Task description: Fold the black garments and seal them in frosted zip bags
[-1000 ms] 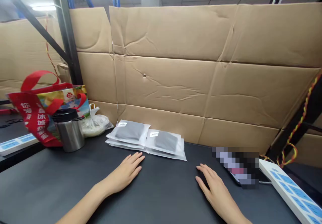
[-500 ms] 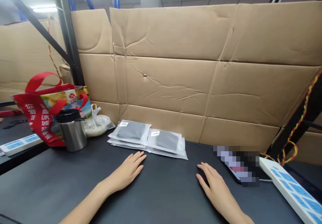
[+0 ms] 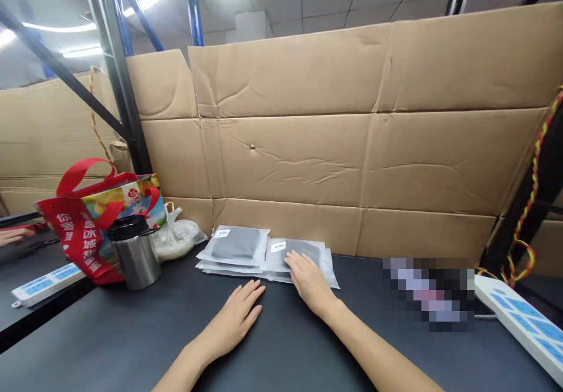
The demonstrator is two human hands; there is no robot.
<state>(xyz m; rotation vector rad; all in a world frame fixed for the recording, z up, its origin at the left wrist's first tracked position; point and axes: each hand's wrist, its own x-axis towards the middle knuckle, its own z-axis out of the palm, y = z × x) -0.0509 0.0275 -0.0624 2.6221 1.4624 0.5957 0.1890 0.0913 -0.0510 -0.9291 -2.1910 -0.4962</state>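
Two side-by-side stacks of frosted plastic packets lie near the cardboard wall, each top packet showing a dark item inside and a white barcode label. On the front of the right stack [image 3: 316,253] rests my right hand [image 3: 309,281], its fingers stretched out over the top packet and not wrapped round it. My left hand [image 3: 236,317] lies flat on the black tabletop [image 3: 281,345], fingers extended, holding nothing. Just beyond its fingertips is the left stack [image 3: 237,244].
At the left stand a steel tumbler [image 3: 137,263], a red shopping bag [image 3: 83,233] and a knotted plastic bag [image 3: 178,239]. Power strips [image 3: 523,321] lie at both sides; a pixelated object [image 3: 428,292] is at right. Another person's hand [image 3: 15,236] shows at far left.
My right hand has moved left and forward from the bare tabletop onto the right stack. My left hand still lies flat on the table. The camera view has tilted up slightly.
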